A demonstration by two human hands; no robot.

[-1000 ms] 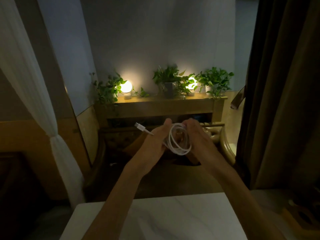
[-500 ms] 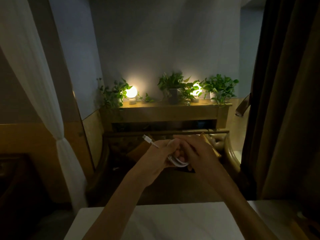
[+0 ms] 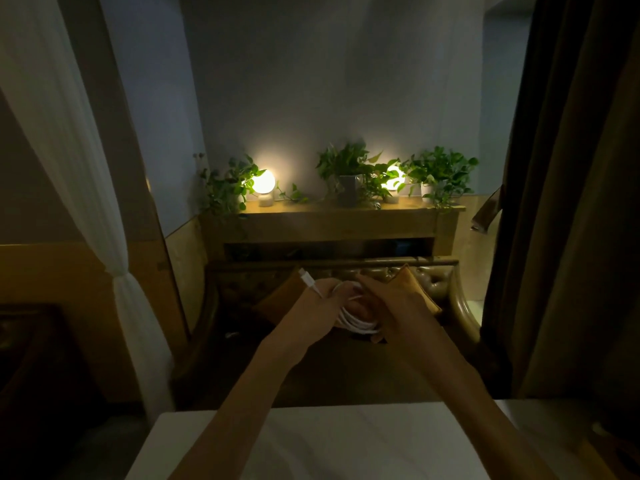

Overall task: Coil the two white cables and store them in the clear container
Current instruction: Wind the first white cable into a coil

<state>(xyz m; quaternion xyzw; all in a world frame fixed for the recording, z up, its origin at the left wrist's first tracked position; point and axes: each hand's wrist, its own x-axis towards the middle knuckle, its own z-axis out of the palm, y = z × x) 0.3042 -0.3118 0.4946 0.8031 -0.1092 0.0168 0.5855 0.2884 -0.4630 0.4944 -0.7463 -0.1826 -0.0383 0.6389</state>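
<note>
A white cable (image 3: 356, 322) is wound into a small coil held in the air in front of me, above a dark sofa. My left hand (image 3: 313, 308) grips the coil's left side, and the cable's white plug end sticks up and to the left past its knuckles. My right hand (image 3: 398, 306) holds the coil's right side, its fingers curled over the loops. Part of the coil is hidden between the two hands. A second cable and the clear container are out of view.
A white table (image 3: 346, 441) lies below my forearms at the bottom. Beyond the hands stands a dark tufted sofa (image 3: 436, 282) with orange cushions, then a wooden shelf (image 3: 332, 220) with two glowing lamps and potted plants. Curtains hang at both sides.
The open loops seen a second ago have been drawn into a tighter coil between my hands. Both hands sit lower in view as the camera tilted up.
</note>
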